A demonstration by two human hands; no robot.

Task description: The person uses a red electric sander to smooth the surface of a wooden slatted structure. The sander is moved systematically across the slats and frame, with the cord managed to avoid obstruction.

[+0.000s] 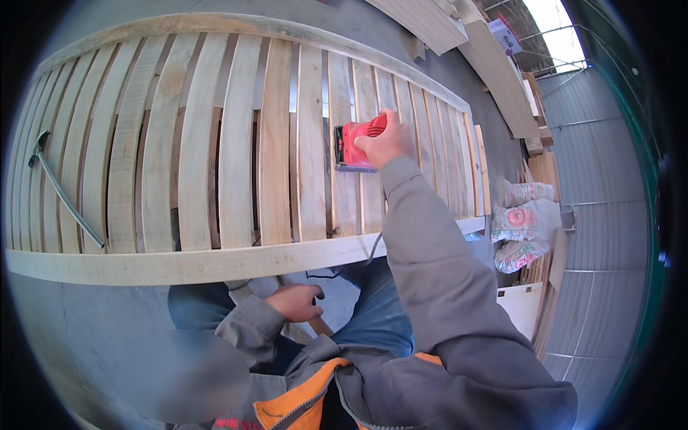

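My right hand (390, 140) is wrapped over the top of a red electric sander (356, 147). The sander's flat base sits on the slats of a pale wooden slatted frame (193, 265), right of the middle. Down at my lap, below the frame's near rail, my left hand (295, 302) is curled closed; what is inside its fingers, if anything, is hidden. Close to that hand is a brown wooden piece (319, 326). A dark cord (375, 247) hangs over the near rail beside my right sleeve.
A hammer with a metal handle (64, 197) lies across the slats at the left. Long boards (494, 79) are stacked at the far right. Several white printed sacks (517, 222) stand on the floor to the right, near a grey corrugated wall (598, 236).
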